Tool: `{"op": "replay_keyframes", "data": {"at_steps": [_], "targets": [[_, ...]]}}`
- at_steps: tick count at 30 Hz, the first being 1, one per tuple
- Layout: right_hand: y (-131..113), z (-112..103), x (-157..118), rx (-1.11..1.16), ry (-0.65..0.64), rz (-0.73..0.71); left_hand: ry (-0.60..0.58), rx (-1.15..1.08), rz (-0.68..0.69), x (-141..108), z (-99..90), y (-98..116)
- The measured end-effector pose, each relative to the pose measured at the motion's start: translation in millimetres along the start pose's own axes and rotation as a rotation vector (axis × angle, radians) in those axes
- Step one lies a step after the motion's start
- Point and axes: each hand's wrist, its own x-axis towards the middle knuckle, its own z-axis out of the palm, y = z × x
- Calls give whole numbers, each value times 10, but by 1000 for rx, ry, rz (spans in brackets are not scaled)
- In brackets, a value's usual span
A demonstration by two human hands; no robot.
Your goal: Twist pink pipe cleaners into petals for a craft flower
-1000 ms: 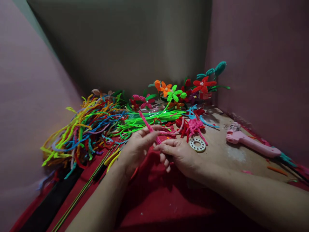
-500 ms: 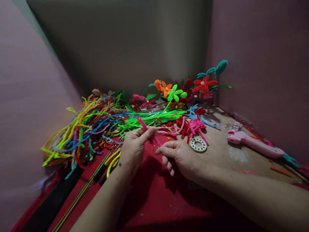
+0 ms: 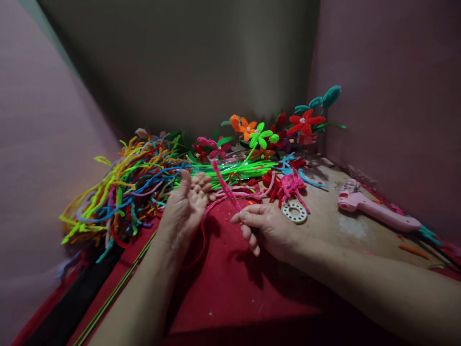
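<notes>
The thumb and forefinger of the right hand [image 3: 268,223] are closed together in a pinch on the lower end of a bright pink chenille stem [image 3: 224,185]; the other three fingers curl loosely beneath and show no hold on anything. The stem rises from that pinch up and to the left, away from the person, its long axis a slant with the free end high over the bunch of neon-green chenille stems [image 3: 252,169]; whether it is one strand or folded double is too fine to tell. The left hand [image 3: 189,199] stands just left of the stem and apart from it; its thumb points up, its palm is bare and its fingers are half curled with nothing visibly in them; the right hand is thus the nearer one, in contact, while the left faces the stem's middle across a small gap. Paler pink stems [image 3: 252,194] lie beyond the two hands; whether the left fingertips brush them cannot be told. Further out, a perforated disc [image 3: 294,213] and a pink chenille tangle [image 3: 291,186] sit past the right hand; a pink-handled tool [image 3: 378,211] lies well to the right; a multicoloured heap of chenille stems [image 3: 118,192] spreads to the left; chenille flowers [image 3: 260,136] stand at the back.
</notes>
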Motion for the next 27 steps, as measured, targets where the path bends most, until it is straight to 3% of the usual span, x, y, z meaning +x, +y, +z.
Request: {"op": "replay_keyframes", "data": {"at_steps": [2,4,9,13,18,22,27], "targets": [[-16,-36,22,27,-9,-39,-142,195,-202,-73,46,-75],[-15,-63,45,37,-32,-48,-237,356,-261,-169,120,-159],[25,-61,72,61,-48,-57,-140,377,-199,-284,235,-245],[19,-35,62,36,-22,-32,-55,414,-110,-245,203,-215],[-14,-43,50,6,-11,-59,-32,424,-108,-237,204,-181],[-54,-29,26,-116,81,-151,-42,459,-109,-276,260,-172],[-78,-3,-7,-415,304,-341,-4,592,-63,-297,265,-186]]}}
